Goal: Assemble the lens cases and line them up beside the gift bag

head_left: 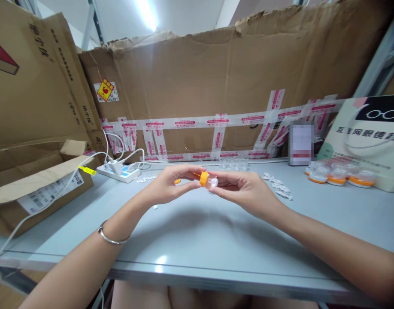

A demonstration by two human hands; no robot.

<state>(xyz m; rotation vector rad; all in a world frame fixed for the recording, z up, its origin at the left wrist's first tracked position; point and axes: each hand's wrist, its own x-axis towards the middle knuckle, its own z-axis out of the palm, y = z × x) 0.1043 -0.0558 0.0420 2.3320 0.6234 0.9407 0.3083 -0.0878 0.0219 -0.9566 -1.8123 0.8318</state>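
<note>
Above the middle of the grey table, my left hand (176, 183) pinches an orange ring-shaped part (204, 179) between thumb and fingers. My right hand (245, 186) grips a clear plastic piece (212, 183) that meets the orange part; whether the two are joined I cannot tell. Behind my left hand lies another orange piece (177, 181), with small white discs (147, 178) to its left. Several clear cups (234, 164) stand behind my right hand. Small white parts (277, 186) lie in a row to its right.
A power strip (119, 170) with white cables and an open cardboard box (55, 189) are at left. At right, several clear-and-orange containers (338, 174) sit before a printed bag (371, 141), beside a phone (301, 143). Taped cardboard (190, 81) walls the back.
</note>
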